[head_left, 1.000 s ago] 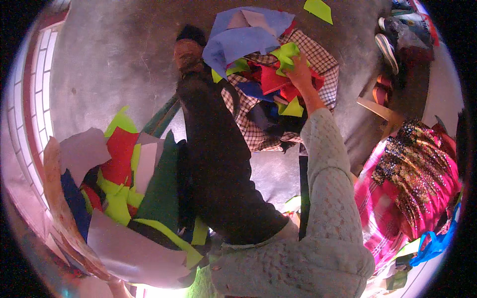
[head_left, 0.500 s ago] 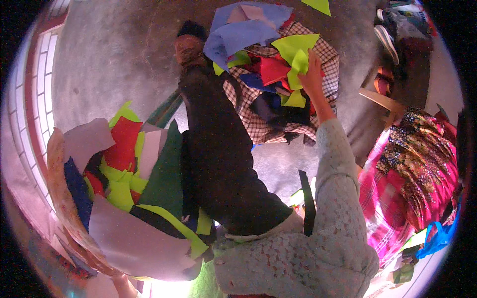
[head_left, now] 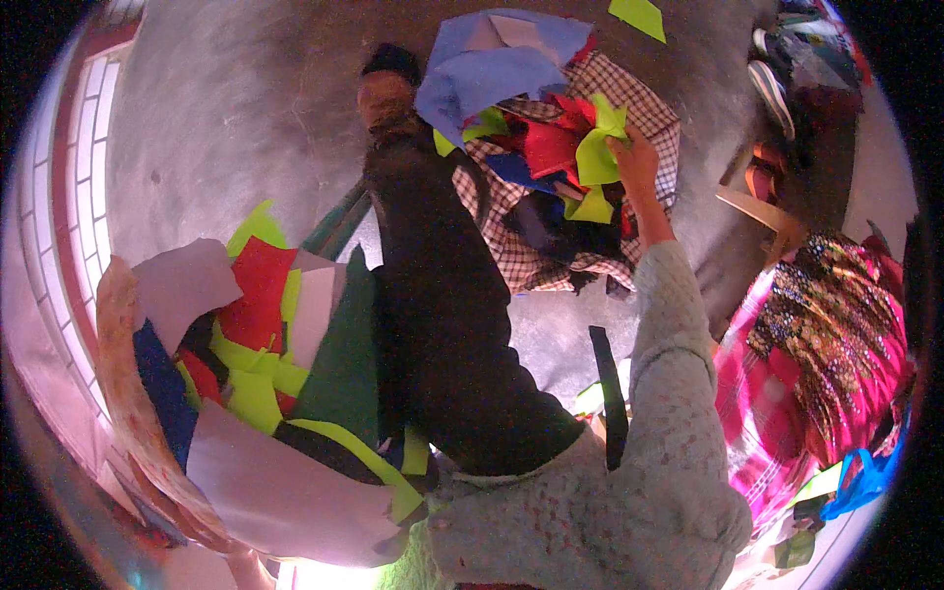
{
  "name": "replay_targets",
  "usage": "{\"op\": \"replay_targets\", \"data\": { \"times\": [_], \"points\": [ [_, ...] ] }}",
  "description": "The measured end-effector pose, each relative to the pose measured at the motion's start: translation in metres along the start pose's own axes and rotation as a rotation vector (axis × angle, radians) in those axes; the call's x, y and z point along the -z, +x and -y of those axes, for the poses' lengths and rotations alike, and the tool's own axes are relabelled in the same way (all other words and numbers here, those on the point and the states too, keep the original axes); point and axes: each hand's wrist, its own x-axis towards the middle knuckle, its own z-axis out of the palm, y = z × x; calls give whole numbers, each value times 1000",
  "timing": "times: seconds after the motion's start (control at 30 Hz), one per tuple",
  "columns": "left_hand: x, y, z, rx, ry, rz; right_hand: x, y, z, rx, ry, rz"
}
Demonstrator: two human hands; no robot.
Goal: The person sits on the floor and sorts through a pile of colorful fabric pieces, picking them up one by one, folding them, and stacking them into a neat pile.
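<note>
My right hand [head_left: 637, 165] reaches forward over a checked cloth [head_left: 657, 113] heaped with fabric scraps. Its fingers are closed on a lime-green fabric scrap [head_left: 598, 152], crumpled and raised above the heap. Beside this scrap lie a red scrap [head_left: 551, 147], dark blue and black pieces, and a large light-blue piece [head_left: 487, 79]. At the lower left edge, a bit of my left hand or wrist [head_left: 251, 570] shows under a second bundle of scraps; its fingers are hidden. That bundle holds a grey piece [head_left: 280, 482], a dark green piece [head_left: 344, 369], and red and lime-green pieces.
My outstretched leg [head_left: 433, 324] in dark cloth lies between the two heaps. On the right are pink patterned cloth [head_left: 826, 344], a blue bag [head_left: 870, 482] and footwear [head_left: 770, 98]. One lime-green scrap [head_left: 639, 17] lies on the floor at the top.
My right hand has drawn back slightly toward me. The lime-green fabric, spread wide before, is now bunched in its fingers. The whole view has shifted a little.
</note>
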Motion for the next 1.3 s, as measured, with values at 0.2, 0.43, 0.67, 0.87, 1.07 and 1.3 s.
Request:
{"op": "replay_targets", "data": {
  "times": [0.2, 0.43, 0.67, 0.87, 1.07, 1.3],
  "points": [
    [1, 2, 0, -18, 3, -9, 33, -54, -3, 116, 143, 295],
    [3, 0, -2, -29, 14, -11, -71, -71, 47, 210, -73, 34],
    [9, -6, 2, -36, 4, -27, -44, -79, 40, 254, -149, 128],
    [14, -10, -1, -38, -26, -51, 33, -139, -4, 236, 42, 93],
    [15, -13, 8, -130, -27, -53, 107, -150, 5, -299, 839, 74],
    [23, -18, 10, -143, 63, -44, 148, -144, 33, -215, 1310, -109]
  ]
}}
